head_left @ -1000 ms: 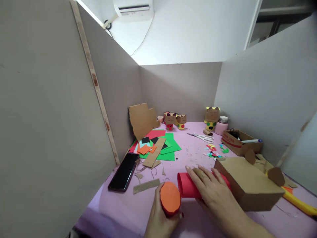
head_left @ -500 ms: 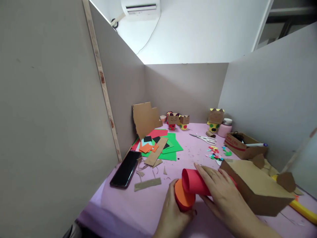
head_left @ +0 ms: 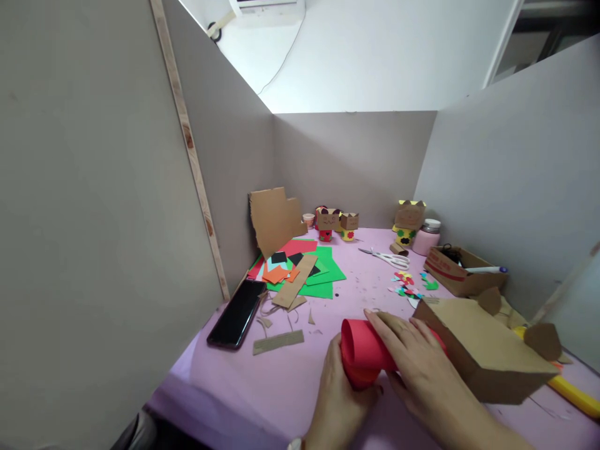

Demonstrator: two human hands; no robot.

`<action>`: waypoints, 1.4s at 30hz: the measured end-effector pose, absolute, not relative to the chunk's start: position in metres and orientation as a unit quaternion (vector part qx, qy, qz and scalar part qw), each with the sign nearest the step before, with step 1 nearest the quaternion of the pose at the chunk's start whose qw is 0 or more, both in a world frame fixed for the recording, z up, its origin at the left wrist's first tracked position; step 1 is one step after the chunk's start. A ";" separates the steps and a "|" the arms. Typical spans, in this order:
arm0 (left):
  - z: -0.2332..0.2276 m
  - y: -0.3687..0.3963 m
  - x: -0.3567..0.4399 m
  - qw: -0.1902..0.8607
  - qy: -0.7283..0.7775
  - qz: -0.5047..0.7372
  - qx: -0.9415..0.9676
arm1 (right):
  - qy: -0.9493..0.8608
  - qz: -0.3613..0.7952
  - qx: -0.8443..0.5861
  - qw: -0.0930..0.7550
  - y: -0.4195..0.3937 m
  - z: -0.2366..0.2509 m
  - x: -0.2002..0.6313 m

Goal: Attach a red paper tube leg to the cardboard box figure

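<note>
My right hand [head_left: 419, 362] is wrapped over a rolled red paper tube [head_left: 368, 345], whose round end faces left. Low in the view, my left hand [head_left: 338, 390] grips a short red cylinder with an orange top [head_left: 362, 376]. The tube lies across this cylinder and hides most of the orange top; whether the two are joined I cannot tell. Just right of my right hand is a brown cardboard box [head_left: 492, 356] with ear-shaped pieces on it.
Coloured paper sheets [head_left: 328, 275], cardboard strips [head_left: 279, 342] and a black phone [head_left: 237, 315] lie to the left. White-handled scissors [head_left: 387, 257] rest farther back near small paper cutouts [head_left: 405, 284]. At right stand an open tray [head_left: 462, 278] and a pink jar [head_left: 425, 240]. Grey partitions enclose the table.
My left hand has brought the orange-topped cylinder right and under the tube, so less orange shows. My right hand keeps its hold on the tube. The view has tilted slightly downward.
</note>
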State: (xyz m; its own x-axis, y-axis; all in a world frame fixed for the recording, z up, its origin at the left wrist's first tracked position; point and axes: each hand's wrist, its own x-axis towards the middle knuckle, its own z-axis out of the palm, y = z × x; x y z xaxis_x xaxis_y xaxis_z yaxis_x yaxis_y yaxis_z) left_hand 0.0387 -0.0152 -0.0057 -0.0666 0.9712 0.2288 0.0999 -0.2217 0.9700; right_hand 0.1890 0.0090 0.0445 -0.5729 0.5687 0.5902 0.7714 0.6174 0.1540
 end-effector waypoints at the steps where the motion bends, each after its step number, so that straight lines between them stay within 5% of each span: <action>1: -0.006 -0.015 0.040 0.399 0.479 0.551 0.555 | -0.864 -0.200 -0.388 0.252 0.009 0.045 0.189; 42: -0.027 -0.019 0.019 0.383 0.516 0.540 0.544 | -0.858 -0.231 -0.368 0.272 0.005 0.057 0.182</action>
